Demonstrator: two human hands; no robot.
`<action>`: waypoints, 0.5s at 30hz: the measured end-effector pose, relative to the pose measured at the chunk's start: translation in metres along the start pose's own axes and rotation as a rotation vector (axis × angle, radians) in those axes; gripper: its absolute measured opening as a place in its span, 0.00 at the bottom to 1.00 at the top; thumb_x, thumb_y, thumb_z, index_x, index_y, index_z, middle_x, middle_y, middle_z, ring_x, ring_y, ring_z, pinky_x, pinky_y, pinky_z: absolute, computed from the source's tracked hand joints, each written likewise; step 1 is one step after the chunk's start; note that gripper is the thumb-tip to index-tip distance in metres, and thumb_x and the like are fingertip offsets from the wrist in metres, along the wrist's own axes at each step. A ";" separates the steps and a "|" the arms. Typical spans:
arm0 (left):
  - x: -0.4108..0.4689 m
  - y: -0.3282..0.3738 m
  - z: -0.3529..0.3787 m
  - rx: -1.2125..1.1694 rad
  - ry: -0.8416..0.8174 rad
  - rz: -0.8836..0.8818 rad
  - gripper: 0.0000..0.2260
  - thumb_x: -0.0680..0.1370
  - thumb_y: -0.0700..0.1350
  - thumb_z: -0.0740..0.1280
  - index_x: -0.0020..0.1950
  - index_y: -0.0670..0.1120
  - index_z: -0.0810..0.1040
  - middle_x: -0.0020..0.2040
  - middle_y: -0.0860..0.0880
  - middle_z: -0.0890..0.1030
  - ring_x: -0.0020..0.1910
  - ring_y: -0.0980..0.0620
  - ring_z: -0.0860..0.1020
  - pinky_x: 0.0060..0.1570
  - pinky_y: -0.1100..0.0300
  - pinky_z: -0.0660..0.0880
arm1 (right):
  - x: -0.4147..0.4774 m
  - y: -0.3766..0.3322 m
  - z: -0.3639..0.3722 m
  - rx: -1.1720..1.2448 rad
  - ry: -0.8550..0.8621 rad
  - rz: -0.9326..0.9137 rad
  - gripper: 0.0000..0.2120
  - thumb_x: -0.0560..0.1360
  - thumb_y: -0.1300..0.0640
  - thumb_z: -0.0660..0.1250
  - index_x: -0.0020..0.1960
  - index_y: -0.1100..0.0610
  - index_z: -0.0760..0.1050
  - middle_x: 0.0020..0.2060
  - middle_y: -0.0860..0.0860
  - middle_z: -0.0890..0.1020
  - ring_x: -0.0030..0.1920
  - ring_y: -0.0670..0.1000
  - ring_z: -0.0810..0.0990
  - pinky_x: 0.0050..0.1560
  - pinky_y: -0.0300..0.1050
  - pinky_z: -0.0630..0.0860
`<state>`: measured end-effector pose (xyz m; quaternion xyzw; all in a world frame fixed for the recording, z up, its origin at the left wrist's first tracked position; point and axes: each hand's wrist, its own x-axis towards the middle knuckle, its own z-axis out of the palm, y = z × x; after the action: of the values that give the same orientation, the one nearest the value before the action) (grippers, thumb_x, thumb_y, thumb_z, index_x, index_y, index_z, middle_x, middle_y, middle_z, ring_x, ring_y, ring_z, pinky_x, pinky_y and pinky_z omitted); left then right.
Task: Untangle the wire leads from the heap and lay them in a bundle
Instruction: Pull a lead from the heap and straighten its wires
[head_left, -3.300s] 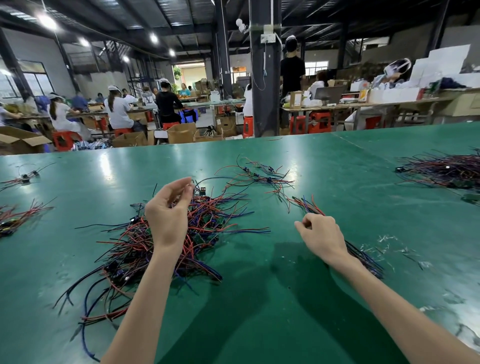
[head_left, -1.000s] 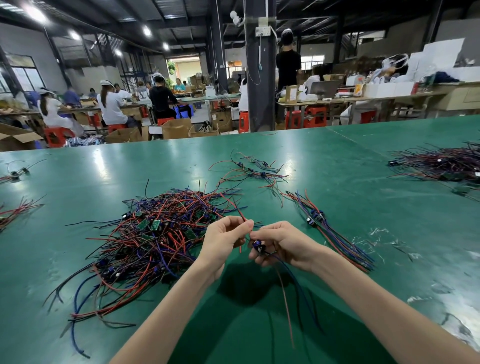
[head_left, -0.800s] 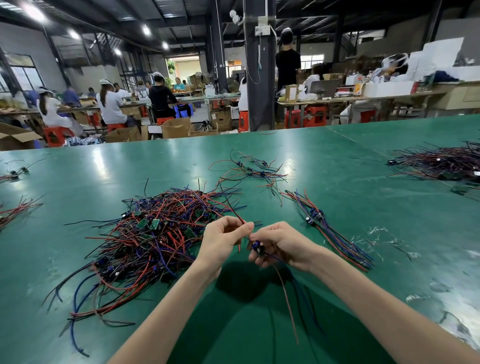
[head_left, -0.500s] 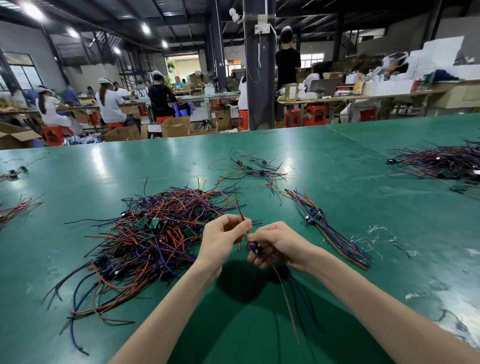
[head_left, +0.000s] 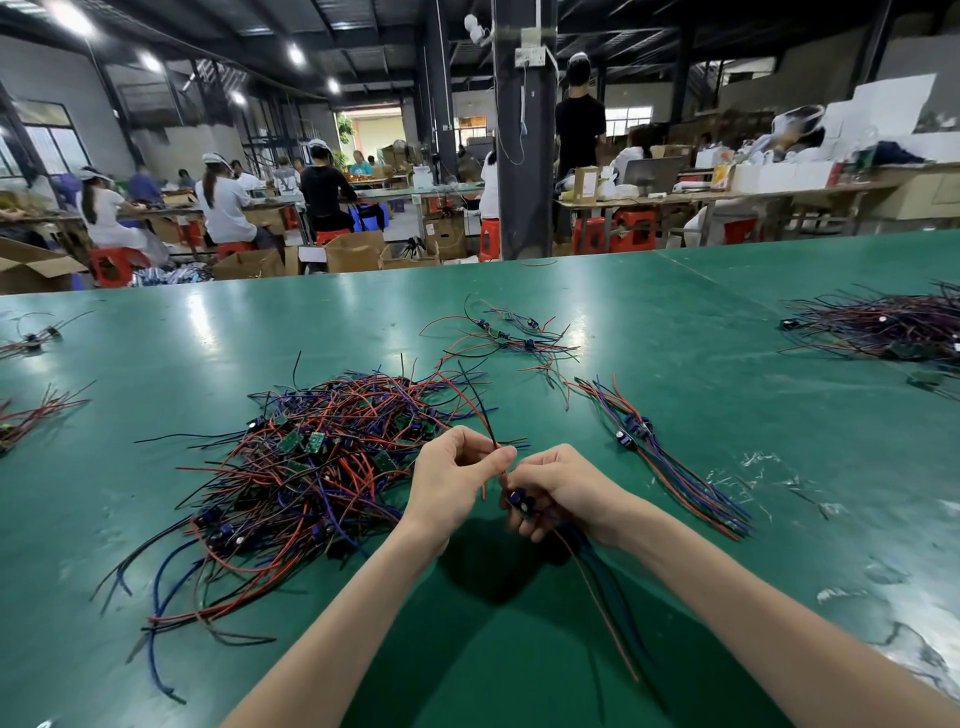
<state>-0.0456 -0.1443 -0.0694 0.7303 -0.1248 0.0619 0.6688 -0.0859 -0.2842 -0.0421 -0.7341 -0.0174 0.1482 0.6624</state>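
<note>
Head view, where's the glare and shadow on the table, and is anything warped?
Head view: lights glare on the table at far left and near right; a dark shadow lies below the left hand and right hand; the wide lens bows the table's far edge.

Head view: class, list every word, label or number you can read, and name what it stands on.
No text can be read.
Cardboard box in the background: any print too small.
White cartons: blurred.
Green boards in the heap: markings too small.
</note>
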 end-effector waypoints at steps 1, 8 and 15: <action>0.000 0.000 0.000 0.004 0.002 -0.001 0.09 0.69 0.40 0.76 0.37 0.45 0.76 0.28 0.55 0.79 0.29 0.60 0.73 0.31 0.67 0.71 | 0.000 0.000 0.000 -0.003 0.004 -0.001 0.12 0.76 0.65 0.60 0.35 0.63 0.76 0.24 0.56 0.79 0.21 0.50 0.75 0.22 0.36 0.72; 0.000 0.001 0.000 -0.006 0.011 -0.008 0.09 0.70 0.40 0.76 0.36 0.44 0.76 0.32 0.47 0.78 0.31 0.54 0.72 0.33 0.63 0.70 | -0.001 0.000 0.001 -0.021 0.024 -0.011 0.13 0.76 0.65 0.61 0.33 0.61 0.76 0.23 0.56 0.79 0.20 0.50 0.75 0.21 0.36 0.71; -0.002 0.003 0.001 -0.021 -0.018 -0.007 0.07 0.73 0.36 0.72 0.37 0.45 0.79 0.30 0.53 0.80 0.30 0.59 0.75 0.33 0.66 0.72 | -0.003 -0.001 0.001 -0.033 0.033 -0.028 0.13 0.76 0.66 0.62 0.33 0.62 0.74 0.23 0.57 0.77 0.20 0.50 0.74 0.21 0.36 0.71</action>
<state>-0.0487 -0.1450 -0.0669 0.7242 -0.1289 0.0519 0.6754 -0.0890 -0.2839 -0.0406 -0.7469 -0.0191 0.1263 0.6526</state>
